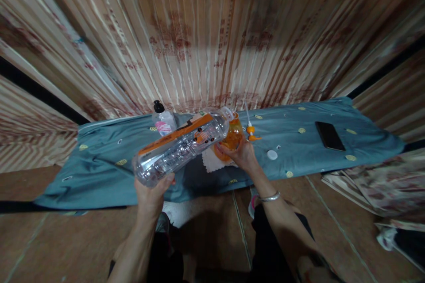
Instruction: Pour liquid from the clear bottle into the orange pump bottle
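My left hand (152,194) grips the base of a large clear plastic bottle (186,141) with an orange label. That bottle is tilted, its mouth up against the neck of an orange bottle (235,131). Around the orange bottle's lower side, my right hand (241,154) is closed, holding it over a white cloth (210,162). Whether liquid flows between the two mouths I cannot tell. Just right of my right hand lies an orange-and-white pump head (251,131) with a clear tube. A round white cap (272,154) rests a little nearer to me.
Behind the large bottle's left side stands a clear bottle (164,121) with a black top. A dark phone (330,135) lies at the right on the teal cloth-covered surface (99,177). A striped curtain (199,31) hangs directly behind.
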The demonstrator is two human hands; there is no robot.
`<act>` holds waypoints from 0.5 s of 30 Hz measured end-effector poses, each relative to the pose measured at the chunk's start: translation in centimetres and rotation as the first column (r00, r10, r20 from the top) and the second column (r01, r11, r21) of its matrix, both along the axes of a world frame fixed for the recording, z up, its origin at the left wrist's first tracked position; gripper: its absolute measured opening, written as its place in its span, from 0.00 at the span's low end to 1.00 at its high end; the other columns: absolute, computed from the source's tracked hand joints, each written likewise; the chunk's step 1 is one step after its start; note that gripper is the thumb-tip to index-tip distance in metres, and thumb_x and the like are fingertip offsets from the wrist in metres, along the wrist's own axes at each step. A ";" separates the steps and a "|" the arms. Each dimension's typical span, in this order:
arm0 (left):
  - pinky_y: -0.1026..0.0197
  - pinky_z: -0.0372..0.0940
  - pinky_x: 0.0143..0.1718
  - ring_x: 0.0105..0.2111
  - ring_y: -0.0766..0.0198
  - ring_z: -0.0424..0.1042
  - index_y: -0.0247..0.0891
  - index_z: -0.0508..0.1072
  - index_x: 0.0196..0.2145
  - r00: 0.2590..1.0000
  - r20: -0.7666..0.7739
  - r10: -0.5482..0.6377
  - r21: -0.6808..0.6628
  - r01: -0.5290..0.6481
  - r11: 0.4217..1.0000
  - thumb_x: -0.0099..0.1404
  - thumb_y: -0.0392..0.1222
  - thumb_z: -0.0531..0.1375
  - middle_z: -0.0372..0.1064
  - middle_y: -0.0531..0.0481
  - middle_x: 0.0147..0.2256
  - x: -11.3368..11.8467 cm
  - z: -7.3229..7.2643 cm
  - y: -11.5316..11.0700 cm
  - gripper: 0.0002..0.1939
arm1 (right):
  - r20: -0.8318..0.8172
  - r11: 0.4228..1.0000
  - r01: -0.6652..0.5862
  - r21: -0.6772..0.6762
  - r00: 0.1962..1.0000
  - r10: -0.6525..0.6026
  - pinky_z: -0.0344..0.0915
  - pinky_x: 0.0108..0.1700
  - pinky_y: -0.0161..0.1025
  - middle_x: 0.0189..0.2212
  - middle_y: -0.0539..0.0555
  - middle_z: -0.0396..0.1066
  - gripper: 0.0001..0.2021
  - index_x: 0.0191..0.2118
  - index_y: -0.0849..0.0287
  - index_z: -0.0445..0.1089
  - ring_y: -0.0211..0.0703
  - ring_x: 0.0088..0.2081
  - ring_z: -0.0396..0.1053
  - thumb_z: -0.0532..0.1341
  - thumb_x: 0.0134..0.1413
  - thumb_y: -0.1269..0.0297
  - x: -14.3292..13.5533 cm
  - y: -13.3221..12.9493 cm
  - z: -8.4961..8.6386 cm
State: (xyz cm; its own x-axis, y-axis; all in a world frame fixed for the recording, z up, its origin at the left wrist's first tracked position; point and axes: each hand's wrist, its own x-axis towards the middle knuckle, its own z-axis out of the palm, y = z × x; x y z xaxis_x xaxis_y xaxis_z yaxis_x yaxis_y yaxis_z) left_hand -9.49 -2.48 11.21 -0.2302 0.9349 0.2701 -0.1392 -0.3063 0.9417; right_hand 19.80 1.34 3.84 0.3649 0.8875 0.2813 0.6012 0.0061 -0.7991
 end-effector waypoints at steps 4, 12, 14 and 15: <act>0.65 0.70 0.19 0.24 0.63 0.73 0.43 0.80 0.51 0.999 0.031 0.016 0.008 -0.017 1.000 0.45 0.60 0.89 0.80 0.53 0.33 0.1 -0.3 0.1 0.42 | -0.021 1.000 -0.014 -0.013 1.000 0.014 0.89 0.53 0.61 0.54 0.69 0.91 0.44 0.68 0.60 0.76 0.74 0.53 0.92 0.83 0.52 0.40 0.1 -0.1 0.3; 0.65 0.74 0.21 0.27 0.60 0.78 0.45 0.80 0.50 0.999 0.045 0.012 0.032 -0.013 0.999 0.44 0.55 0.90 0.83 0.51 0.37 -0.1 -0.8 0.2 0.40 | -0.018 1.000 0.006 -0.012 1.000 -0.006 0.89 0.52 0.59 0.53 0.67 0.92 0.41 0.63 0.58 0.80 0.74 0.53 0.92 0.83 0.50 0.38 0.1 -0.4 0.8; 0.63 0.75 0.21 0.28 0.59 0.78 0.43 0.81 0.49 0.999 0.045 0.003 0.028 -0.004 1.000 0.45 0.57 0.89 0.83 0.50 0.36 0.0 -0.6 0.2 0.39 | -0.005 1.000 0.011 -0.018 1.000 -0.011 0.89 0.51 0.59 0.51 0.67 0.92 0.41 0.62 0.58 0.80 0.73 0.51 0.92 0.83 0.50 0.38 0.1 -0.5 0.9; 0.62 0.76 0.21 0.27 0.59 0.78 0.42 0.82 0.49 0.999 0.041 -0.005 0.022 0.004 1.000 0.45 0.58 0.89 0.82 0.49 0.35 0.1 -0.4 0.2 0.39 | 0.001 1.000 0.006 -0.018 1.000 -0.006 0.89 0.51 0.59 0.51 0.66 0.92 0.41 0.62 0.58 0.80 0.73 0.51 0.92 0.83 0.50 0.38 0.0 -0.5 1.0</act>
State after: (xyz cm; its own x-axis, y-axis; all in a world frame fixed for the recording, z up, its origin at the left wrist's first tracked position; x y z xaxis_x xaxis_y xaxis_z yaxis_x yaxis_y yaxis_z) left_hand -9.37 -2.33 10.77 -0.2372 0.9300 0.2806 -0.1796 -0.3259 0.9282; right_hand 19.80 0.87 4.84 0.3704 0.8902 0.2653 0.6018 -0.0124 -0.7985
